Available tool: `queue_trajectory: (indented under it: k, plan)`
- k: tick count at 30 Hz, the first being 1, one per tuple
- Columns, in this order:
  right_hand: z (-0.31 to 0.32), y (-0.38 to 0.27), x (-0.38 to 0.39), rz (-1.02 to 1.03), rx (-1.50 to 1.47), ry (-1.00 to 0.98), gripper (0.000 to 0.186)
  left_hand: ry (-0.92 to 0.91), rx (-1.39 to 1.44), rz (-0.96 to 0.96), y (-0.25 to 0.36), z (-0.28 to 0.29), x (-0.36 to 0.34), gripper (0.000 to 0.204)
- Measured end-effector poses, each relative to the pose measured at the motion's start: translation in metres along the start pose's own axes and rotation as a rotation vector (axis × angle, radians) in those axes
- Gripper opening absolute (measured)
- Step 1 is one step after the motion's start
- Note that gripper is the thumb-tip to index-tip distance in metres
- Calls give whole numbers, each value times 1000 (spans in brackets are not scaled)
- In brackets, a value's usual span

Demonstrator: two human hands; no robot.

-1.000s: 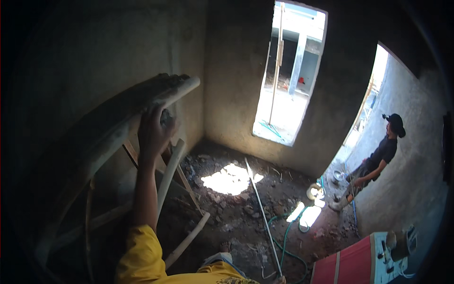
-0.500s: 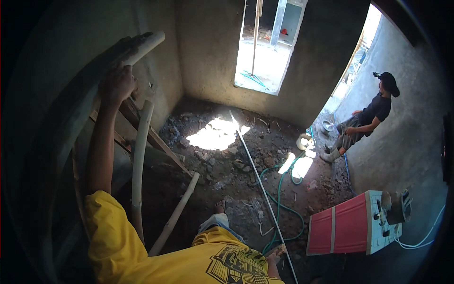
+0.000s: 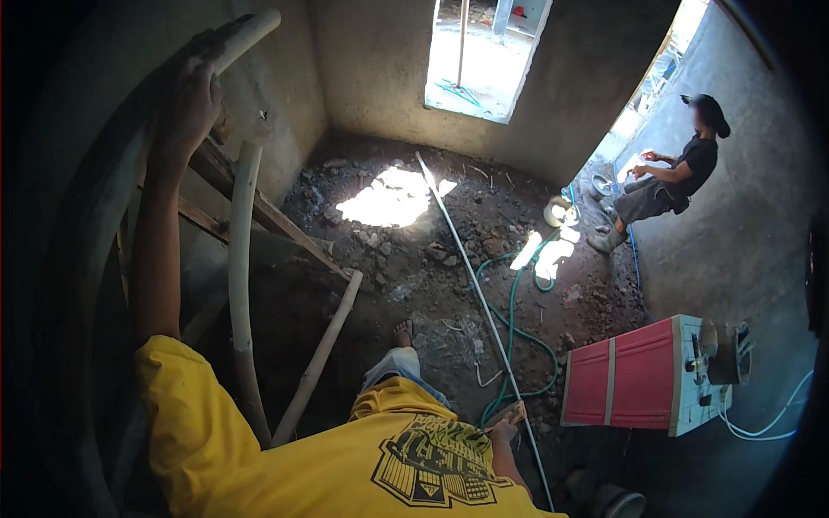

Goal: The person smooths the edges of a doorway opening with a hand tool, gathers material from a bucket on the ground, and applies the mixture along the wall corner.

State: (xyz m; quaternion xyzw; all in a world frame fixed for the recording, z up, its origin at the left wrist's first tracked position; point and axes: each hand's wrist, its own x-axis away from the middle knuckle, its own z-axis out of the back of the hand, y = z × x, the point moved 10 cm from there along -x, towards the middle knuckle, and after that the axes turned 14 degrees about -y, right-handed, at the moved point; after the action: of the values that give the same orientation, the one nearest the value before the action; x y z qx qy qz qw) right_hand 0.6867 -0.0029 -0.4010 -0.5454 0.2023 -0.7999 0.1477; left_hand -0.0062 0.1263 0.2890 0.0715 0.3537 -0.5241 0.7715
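Observation:
My left hand [image 3: 192, 108] is raised at the upper left, its fingers closed over a thick wooden pole [image 3: 248, 41] with a pale end. Low at my right side, my right hand [image 3: 503, 429] is closed on a small flat tan piece [image 3: 515, 413]; its kind is unclear. Right beside that hand a long thin pale pole [image 3: 473, 293] slants across the floor. Whether the hand touches this pole cannot be made out. Below my left arm stand two bare wooden poles, one upright [image 3: 242, 259] and one leaning [image 3: 321, 354].
A person [image 3: 691, 164] in dark clothes stands by the doorway at the right. A green hose [image 3: 511, 332] lies coiled over rubble. A pink-sided cabinet [image 3: 622, 375] with a pot stands at the right. Wooden boards [image 3: 285, 229] lean by the left wall. A bucket [image 3: 559, 211] sits farther off.
My view has tipped down slightly, so most things sit higher in the picture. My left hand stays on the wooden pole. The other person's hands have come up in front of the body.

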Motion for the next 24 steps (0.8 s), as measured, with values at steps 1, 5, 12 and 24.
queue_trajectory:
  k: [1, 5, 12, 24]
  plan:
    - [-2, -4, 6, -7, 11, -2, 56, -12, -5, 2, 5, 6, 0, 23]
    - [0, -7, 9, -27, 69, 4, 56, 121, 121, -203, 64, 38, 2, 25]
    - [3, -2, 7, 28, 97, 39, 59, -117, 37, -262, 122, -63, 3, 35]
    - [18, 2, 52, -103, 73, 88, 63, 27, 353, -4, 63, -8, 48, 49]
